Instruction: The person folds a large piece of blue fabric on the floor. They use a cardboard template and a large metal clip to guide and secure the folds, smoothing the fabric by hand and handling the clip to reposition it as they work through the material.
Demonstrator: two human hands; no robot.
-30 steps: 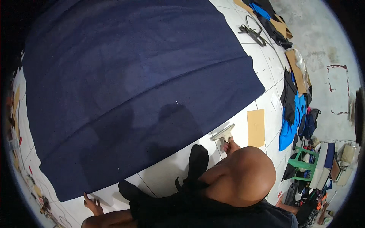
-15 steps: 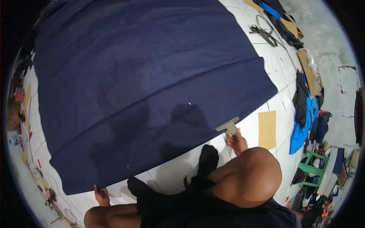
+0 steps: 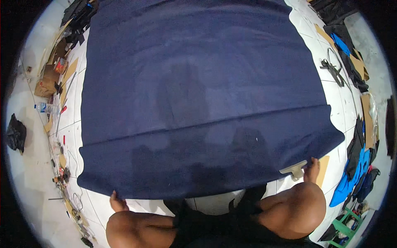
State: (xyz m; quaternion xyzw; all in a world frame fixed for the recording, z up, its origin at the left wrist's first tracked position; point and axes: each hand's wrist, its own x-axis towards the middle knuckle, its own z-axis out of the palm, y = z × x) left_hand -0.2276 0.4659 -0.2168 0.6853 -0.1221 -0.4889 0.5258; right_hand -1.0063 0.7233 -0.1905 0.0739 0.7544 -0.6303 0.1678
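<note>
A large dark navy fabric sheet [image 3: 198, 93] lies spread on the floor, with a long fold running across it near me. At its near left edge my left hand [image 3: 118, 203] pinches the cloth, thumb on top and the other fingers hidden beneath. A wide metal bulldog clip [image 3: 294, 168] sits on the near right edge of the fabric. Just right of that clip, my right hand [image 3: 313, 171] is closed on the fabric edge, its fingers partly hidden. The clip stands close beside this hand.
White floor tiles [image 3: 92, 204] show around the sheet. Along the left lie a cardboard box [image 3: 47, 80], a plastic bottle [image 3: 44, 108] and loose tools. To the right are blue cloth [image 3: 351, 182], dark straps [image 3: 333, 71], cardboard pieces [image 3: 324, 169] and a green stool [image 3: 346, 225].
My right hand has shifted from the clip's handle to the fabric edge on its right. The near edge now lies closer to my legs, covering more of my feet. My view has turned left.
</note>
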